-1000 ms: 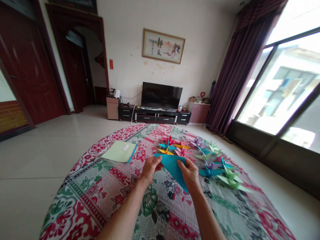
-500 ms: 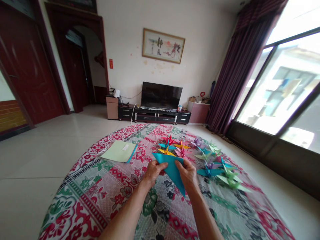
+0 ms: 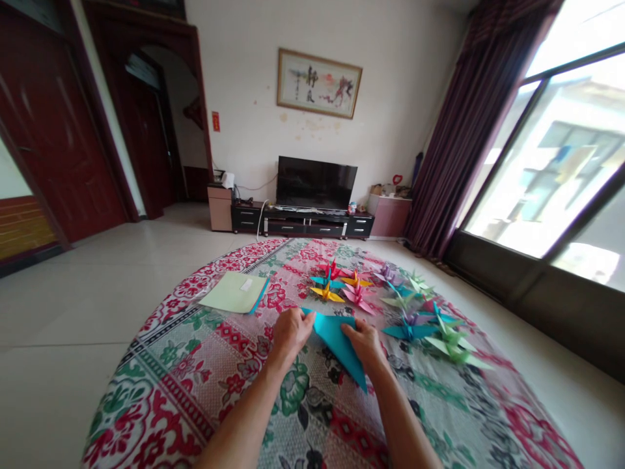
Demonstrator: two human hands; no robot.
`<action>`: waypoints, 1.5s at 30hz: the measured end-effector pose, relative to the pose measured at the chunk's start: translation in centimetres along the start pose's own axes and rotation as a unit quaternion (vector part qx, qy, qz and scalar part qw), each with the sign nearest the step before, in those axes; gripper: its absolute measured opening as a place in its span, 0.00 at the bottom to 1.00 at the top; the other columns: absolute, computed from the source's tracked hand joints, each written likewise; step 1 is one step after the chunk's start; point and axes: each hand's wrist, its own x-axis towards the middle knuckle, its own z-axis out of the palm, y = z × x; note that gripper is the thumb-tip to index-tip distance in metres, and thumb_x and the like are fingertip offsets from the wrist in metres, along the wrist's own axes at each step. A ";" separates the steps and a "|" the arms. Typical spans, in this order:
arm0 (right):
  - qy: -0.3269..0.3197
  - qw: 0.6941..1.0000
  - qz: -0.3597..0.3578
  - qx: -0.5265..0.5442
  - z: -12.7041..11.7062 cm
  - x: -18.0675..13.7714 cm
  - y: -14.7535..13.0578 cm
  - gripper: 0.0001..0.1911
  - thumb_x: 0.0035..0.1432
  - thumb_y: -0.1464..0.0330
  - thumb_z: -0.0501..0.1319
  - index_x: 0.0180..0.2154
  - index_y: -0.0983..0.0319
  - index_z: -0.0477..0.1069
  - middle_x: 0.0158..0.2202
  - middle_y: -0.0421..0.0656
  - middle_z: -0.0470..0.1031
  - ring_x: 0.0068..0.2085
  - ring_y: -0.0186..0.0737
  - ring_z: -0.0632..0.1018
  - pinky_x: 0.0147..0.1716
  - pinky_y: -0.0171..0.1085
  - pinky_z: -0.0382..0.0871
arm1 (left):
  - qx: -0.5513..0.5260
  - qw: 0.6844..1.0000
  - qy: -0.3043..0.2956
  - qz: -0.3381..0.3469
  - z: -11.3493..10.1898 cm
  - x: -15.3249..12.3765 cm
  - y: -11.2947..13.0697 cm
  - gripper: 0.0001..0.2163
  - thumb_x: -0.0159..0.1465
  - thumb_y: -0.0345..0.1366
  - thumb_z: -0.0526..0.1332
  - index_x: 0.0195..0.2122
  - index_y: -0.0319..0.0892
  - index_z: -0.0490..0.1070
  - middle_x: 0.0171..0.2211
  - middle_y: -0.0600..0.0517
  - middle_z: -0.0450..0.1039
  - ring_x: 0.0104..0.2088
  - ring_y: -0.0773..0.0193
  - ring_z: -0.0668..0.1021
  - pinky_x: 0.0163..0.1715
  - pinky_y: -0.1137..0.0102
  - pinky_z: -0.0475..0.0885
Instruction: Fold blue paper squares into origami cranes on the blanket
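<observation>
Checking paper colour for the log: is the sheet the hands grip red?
No, the folded sheet between the left hand and right hand is teal.

Teal paper point(image 3: 336, 339) folded into a triangle; point toward the person; lying on the cloth.

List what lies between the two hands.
Head view: a folded teal paper fills the gap; the left hand and right hand both hold it.

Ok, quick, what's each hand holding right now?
Left hand: closed on the left corner of the blue paper.
Right hand: closed on the same paper's right edge.
</observation>
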 end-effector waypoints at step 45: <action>0.100 0.858 -0.164 -0.477 1.6 -5.3 -1.1 0.11 0.57 0.66 0.52 0.39 0.57 0.71 0.42 0.44 0.69 0.43 0.41 0.68 0.40 0.38 0.54 | 0.059 0.935 -0.076 0.341 3.8 -1.3 -0.6 0.08 0.59 0.32 0.55 0.39 0.42 0.71 0.41 0.50 0.71 0.43 0.61 0.70 0.47 0.65 0.63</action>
